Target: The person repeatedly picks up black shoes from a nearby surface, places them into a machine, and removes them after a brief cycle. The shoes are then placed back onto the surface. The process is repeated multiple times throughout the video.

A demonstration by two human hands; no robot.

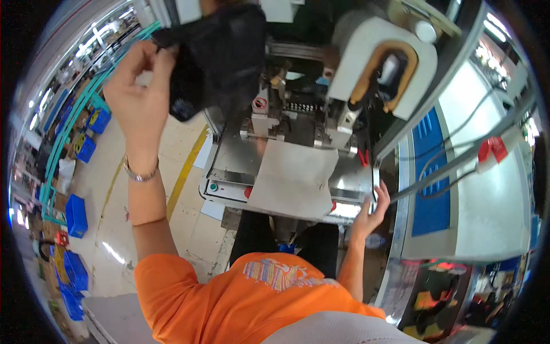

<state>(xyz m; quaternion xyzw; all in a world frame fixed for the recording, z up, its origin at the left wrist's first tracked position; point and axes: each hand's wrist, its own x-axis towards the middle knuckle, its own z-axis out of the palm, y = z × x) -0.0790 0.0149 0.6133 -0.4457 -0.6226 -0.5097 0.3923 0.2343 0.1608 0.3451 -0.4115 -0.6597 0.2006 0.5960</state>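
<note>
Up at the far left, my left hand (pixel 140 86) pinches the edge of a black fabric piece (pixel 220 57). The piece hangs in front of the machine and hides part of its left side; its exact kind I cannot make out. My right hand (pixel 372 215) is at the right front corner of the metal machine table (pixel 229 163), fingers apart and holding nothing. A creased sheet of light paper or card (pixel 292 178) lies on the table and hangs over its front edge. Behind it stand metal clamps (pixel 338 135) of the machine.
A white U-shaped part with a brown lining (pixel 378 69) hangs at the upper right. A green button (pixel 213 187) sits on the table's front left. Right of the machine stands a white and blue cabinet (pixel 435 172) with cables. Blue bins (pixel 75 216) are at the left.
</note>
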